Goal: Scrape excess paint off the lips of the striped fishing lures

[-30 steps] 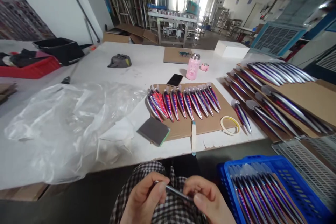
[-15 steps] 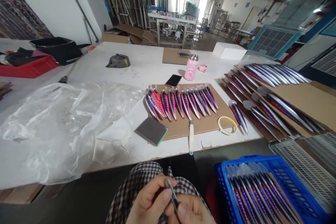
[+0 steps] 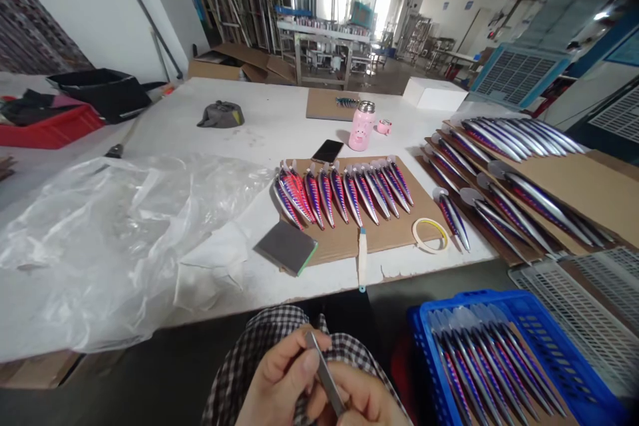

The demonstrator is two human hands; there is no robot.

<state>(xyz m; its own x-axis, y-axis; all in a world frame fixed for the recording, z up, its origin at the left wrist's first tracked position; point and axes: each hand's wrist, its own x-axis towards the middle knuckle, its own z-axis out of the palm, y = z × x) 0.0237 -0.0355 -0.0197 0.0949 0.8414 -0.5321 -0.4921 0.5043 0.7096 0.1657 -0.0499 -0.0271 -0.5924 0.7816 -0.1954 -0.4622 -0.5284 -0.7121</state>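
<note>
Silver metal fishing lure point(image 3: 324, 373), slim and bare-looking on its visible face, is held tilted above a person's checked lap cloth point(image 3: 259, 343), just below the table's front edge. Left hand point(image 3: 284, 373) pinches its upper end between thumb and fingers, and the curled fingers point(image 3: 359, 403) of the right hand close narrowly around its lower end. Beside the hands at right, a blue plastic basket point(image 3: 479, 299) holds rows of silver lures striped in pink and purple. On the white table point(image 3: 234, 146), a row of striped lures point(image 3: 344, 193) lies fanned across a cardboard sheet point(image 3: 399, 239), with a grey sanding sponge point(image 3: 285, 247) touching the sheet's near corner and a roll of tape point(image 3: 429, 235) on its right side. A white tool with a blue tip point(image 3: 362, 259) lies across the sheet's front edge. More lures rest on cardboard at right, near a wire rack point(image 3: 589, 306). Farther up the table stand a pink bottle point(image 3: 362, 126) and a black phone point(image 3: 328, 150), while a crumpled plastic sheet point(image 3: 120, 233) spreads over the left side.
</note>
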